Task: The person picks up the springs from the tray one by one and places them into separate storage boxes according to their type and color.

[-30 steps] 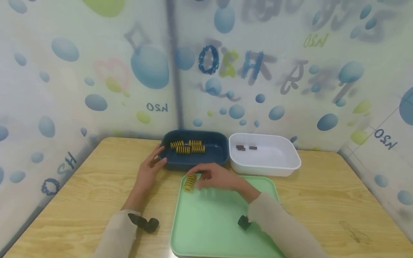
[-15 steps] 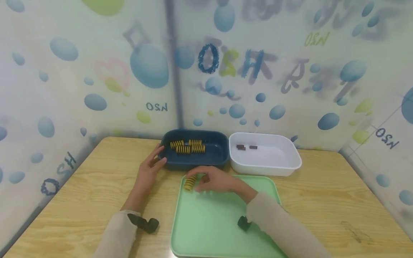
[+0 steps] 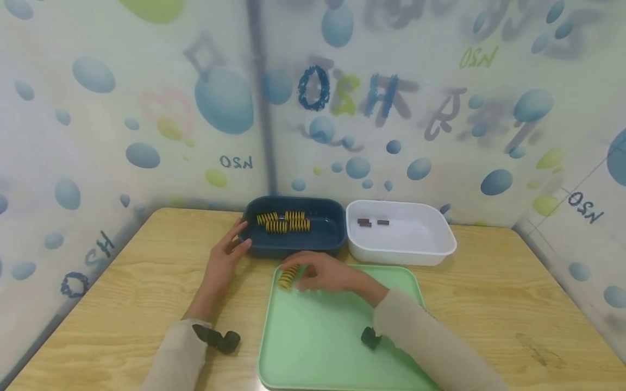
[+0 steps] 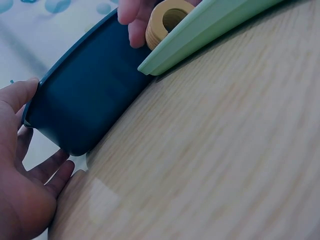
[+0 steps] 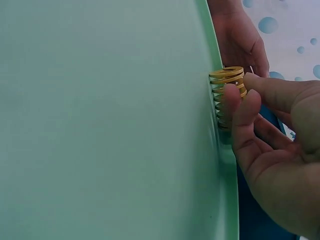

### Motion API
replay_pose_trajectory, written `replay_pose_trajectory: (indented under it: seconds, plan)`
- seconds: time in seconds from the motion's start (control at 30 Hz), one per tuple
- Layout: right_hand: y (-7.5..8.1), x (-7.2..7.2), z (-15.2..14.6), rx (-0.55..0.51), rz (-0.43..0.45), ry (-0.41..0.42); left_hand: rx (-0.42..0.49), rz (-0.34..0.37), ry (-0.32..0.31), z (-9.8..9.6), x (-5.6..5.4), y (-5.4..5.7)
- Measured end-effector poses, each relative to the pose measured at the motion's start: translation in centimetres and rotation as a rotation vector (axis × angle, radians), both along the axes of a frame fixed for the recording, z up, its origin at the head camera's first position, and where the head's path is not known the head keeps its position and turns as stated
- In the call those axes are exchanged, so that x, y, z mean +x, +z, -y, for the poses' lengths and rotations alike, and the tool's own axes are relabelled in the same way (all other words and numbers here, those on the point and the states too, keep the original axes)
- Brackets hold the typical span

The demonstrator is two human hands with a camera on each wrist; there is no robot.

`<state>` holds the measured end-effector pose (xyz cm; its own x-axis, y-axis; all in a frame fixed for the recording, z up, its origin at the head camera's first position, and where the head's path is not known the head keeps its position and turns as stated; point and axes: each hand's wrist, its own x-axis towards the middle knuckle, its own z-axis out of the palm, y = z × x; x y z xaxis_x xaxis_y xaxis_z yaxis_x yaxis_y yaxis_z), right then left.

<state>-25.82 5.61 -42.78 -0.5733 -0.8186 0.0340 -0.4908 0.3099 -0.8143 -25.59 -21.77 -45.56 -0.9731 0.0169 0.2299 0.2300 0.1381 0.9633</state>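
Note:
In the head view my left hand (image 3: 226, 258) holds the left end of a dark blue bin (image 3: 323, 247); its thumb lies at the near corner and its fingers at the far side. My right hand (image 3: 325, 271) pinches a yellow coil spring (image 3: 288, 276) at the far left corner of a green tray (image 3: 337, 331). The right wrist view has the spring (image 5: 227, 77) leaning by the tray's rim, with fingertips against it. Seen from the left wrist, its ring-like end (image 4: 155, 27) shows above the tray edge. Several yellow-and-black springs (image 3: 277, 227) lie inside the bin.
Against the bin's right side stands a white bin (image 3: 415, 233) with a few small dark brown springs (image 3: 364, 222) in it. A patterned wall (image 3: 313, 136) rises behind both bins. The wooden table (image 3: 499, 304) extends to the left and right of the tray.
My right hand has lowered slightly around the spring, which stays at the tray's corner. My left hand stays on the bin. The head view has shifted a little.

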Motion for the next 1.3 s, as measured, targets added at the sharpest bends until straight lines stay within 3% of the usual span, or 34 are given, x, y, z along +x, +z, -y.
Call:
replay_pose_trajectory:
  seconds: [0.33,0.67,0.8,0.97,1.03,1.3]
  plan:
    - [-0.1,-0.1,-0.5,-0.001,-0.02,-0.039,-0.013,0.002,0.002,-0.1,0.2,0.1]
    - [-0.5,-0.7,-1.5,-0.015,-0.025,0.046,0.001,0.008,-0.003,0.1,0.0,-0.3]
    - [-0.9,-1.0,-1.9,-0.017,0.025,0.052,0.012,0.015,-0.007,0.0,0.2,0.3]
    - [-1.1,-1.1,-2.4,0.023,0.072,0.03,-0.002,0.036,-0.012,-0.4,1.0,2.0]
    - [-1.1,-1.1,-2.6,0.034,0.083,0.018,-0.004,0.036,-0.012,-0.4,1.0,2.1]
    - [-1.6,-1.4,-3.2,0.047,0.102,-0.008,-0.057,0.021,0.009,0.2,0.0,0.2]
